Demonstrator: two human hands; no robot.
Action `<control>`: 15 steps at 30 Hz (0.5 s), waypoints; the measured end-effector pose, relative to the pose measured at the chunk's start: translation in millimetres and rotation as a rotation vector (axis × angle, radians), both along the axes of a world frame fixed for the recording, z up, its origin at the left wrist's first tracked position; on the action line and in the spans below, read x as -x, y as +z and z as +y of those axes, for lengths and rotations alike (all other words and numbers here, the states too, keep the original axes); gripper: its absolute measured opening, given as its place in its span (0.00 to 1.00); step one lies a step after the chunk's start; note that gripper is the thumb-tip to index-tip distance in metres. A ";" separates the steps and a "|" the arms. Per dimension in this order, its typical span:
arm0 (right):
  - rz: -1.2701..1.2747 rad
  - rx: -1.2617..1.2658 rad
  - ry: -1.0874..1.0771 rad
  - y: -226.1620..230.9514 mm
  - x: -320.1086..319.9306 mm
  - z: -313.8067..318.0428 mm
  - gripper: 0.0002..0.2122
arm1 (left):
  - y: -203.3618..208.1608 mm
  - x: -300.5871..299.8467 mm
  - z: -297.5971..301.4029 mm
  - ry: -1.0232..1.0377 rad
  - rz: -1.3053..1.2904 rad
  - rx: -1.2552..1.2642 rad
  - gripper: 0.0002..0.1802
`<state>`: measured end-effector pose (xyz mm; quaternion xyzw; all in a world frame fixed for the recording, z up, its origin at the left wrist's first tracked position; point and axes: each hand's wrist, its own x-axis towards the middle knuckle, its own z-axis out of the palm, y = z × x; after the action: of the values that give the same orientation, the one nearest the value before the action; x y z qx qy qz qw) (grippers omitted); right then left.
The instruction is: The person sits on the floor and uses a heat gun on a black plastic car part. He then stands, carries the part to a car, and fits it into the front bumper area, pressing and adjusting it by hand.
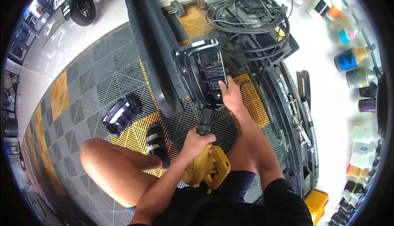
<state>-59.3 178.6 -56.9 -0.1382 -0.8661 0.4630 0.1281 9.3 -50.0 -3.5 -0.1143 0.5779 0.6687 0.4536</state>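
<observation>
My left hand (196,144) is closed around the yellow blower (205,166), near the base of its black nozzle (205,121). The blower's body rests close to my lap, and the nozzle points away from me at the lower edge of a glossy black plastic frame (193,76). That frame has several openings and stands tilted beside a long black panel. My right hand (232,97) grips its right edge, thumb on the near face; the other fingers are partly hidden behind it. A smaller dark lamp-like housing (122,115) lies on the mat to the left.
The long black panel (154,49) stretches away from me. Coiled black hose (246,25) lies over dark equipment at the far right. Long black trim pieces (283,123) run along the right. Bottles (351,60) line the right wall. A motorcycle (82,4) stands far left.
</observation>
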 end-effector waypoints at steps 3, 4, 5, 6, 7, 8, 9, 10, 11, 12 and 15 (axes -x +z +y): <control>0.036 0.017 -0.084 4.1 13.9 -10.3 0.13 | 0.0 2.2 2.6 -0.003 -0.011 -0.019 0.13; 0.048 0.040 -0.103 4.8 19.4 -11.1 0.14 | -0.2 3.3 3.8 -0.008 -0.007 -0.022 0.13; 0.018 0.026 -0.125 5.0 25.0 -11.2 0.15 | -0.5 4.2 4.9 -0.016 -0.013 -0.013 0.13; 0.001 0.019 -0.147 4.7 30.3 -11.2 0.15 | -1.4 5.2 6.3 -0.028 -0.034 0.010 0.14; -0.020 0.012 -0.167 4.0 35.1 -11.5 0.16 | -2.6 5.9 7.5 -0.041 -0.021 -0.002 0.14; 0.005 0.013 -0.156 3.3 39.2 -12.5 0.16 | -3.9 5.7 8.6 -0.055 -0.026 0.001 0.15; 0.028 0.016 -0.142 2.9 42.5 -14.5 0.17 | -5.2 5.0 9.3 -0.071 -0.045 0.018 0.16; 0.050 0.020 -0.126 3.2 44.9 -17.5 0.17 | -6.5 3.9 10.1 -0.072 -0.029 0.014 0.16; 0.041 0.006 -0.136 4.3 46.2 -21.5 0.16 | -7.8 3.2 11.1 -0.076 -0.026 0.022 0.16; 0.011 -0.051 -0.117 6.1 46.4 -26.2 0.14 | -8.7 2.4 11.7 -0.081 -0.024 0.032 0.17; 0.051 -0.223 -0.042 11.6 43.3 -41.7 0.12 | -10.2 1.8 14.1 -0.094 -0.014 0.014 0.18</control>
<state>-102.6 136.9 -45.3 -0.1293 -0.9056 0.3644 0.1741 7.6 -35.9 -13.7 -0.0951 0.5843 0.6418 0.4875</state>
